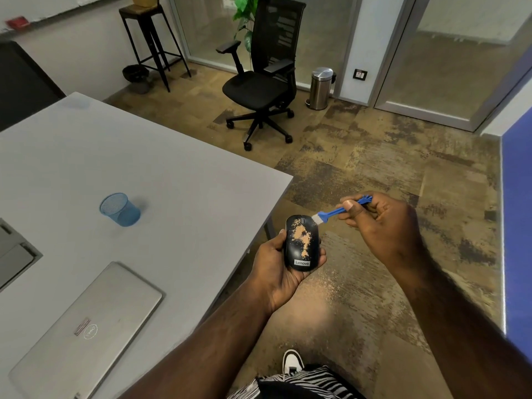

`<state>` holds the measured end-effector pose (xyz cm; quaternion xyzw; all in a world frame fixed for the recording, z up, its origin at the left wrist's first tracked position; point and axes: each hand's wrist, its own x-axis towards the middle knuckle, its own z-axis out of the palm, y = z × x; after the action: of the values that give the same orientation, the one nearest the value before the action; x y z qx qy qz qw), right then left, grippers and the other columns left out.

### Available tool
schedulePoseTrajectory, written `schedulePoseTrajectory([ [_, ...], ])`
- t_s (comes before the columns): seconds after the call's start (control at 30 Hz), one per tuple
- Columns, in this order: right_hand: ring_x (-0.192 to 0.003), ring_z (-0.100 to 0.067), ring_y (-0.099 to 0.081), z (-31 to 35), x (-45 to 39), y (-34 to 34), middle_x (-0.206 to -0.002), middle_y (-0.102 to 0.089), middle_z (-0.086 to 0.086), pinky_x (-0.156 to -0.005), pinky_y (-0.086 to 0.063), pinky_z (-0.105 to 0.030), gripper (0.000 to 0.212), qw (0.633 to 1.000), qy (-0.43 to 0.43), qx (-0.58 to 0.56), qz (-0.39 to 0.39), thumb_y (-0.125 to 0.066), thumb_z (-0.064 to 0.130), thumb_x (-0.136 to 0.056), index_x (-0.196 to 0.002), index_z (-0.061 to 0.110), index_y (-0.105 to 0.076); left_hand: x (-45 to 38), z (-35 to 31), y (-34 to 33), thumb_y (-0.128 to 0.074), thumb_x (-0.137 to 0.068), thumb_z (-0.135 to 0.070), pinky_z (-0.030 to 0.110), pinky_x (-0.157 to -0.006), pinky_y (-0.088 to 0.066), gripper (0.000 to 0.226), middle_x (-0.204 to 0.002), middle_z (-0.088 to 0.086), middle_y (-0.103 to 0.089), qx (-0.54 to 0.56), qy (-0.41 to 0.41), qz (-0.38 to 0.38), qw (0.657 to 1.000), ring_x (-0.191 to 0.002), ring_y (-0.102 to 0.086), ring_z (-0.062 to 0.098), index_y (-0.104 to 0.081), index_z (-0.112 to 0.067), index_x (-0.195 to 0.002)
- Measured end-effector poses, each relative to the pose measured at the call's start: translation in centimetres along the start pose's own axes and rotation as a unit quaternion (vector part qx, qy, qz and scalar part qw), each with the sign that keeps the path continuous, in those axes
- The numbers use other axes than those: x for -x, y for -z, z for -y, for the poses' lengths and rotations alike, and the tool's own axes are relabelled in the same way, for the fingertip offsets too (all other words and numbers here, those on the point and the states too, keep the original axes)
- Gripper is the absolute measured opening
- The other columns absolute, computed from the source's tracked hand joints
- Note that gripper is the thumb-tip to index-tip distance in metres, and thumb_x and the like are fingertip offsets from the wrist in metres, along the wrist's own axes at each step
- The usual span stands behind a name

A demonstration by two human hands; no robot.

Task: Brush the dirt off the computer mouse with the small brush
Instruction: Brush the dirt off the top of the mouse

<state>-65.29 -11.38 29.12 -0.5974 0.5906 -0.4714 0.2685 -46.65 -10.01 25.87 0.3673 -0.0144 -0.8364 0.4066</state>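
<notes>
Hands off the surface (161,168), over the carpet: left hand (276,269) cupping the black mouse (301,242), right hand (383,223) pinching the small blue brush (339,211), white bristles touching the mouse's far right edge. Long axis running away from the body, wheel end far, "Lenovo" label near. Tan dirt (302,237) across its top. On the surface: blue mesh cup (120,209), closed Dell laptop (89,329). Beyond: office chair (262,79), steel bin (321,87)

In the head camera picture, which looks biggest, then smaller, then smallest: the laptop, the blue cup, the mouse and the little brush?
1. laptop
2. mouse and blue cup: alike, and the mouse is nearer, so unsure
3. brush
</notes>
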Motion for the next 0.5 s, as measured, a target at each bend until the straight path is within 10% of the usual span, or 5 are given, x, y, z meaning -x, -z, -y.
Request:
schedulePoseTrajectory([
  [0.5, -0.071, -0.003, -0.076, 0.27, 0.35, 0.21, -0.078, -0.077, 0.011, -0.063, -0.06, -0.02, 0.011, 0.999, 0.032, -0.034, 0.02, -0.07, 0.018, -0.094, -0.095, 0.028, -0.072, 0.08, -0.04, -0.09, -0.027, -0.102, -0.037, 0.044, -0.075, -0.058, 0.057, -0.102, 0.027, -0.065, -0.008, -0.003, -0.001, 1.0, -0.085, -0.064, 0.036, -0.053, 0.008, -0.125],
])
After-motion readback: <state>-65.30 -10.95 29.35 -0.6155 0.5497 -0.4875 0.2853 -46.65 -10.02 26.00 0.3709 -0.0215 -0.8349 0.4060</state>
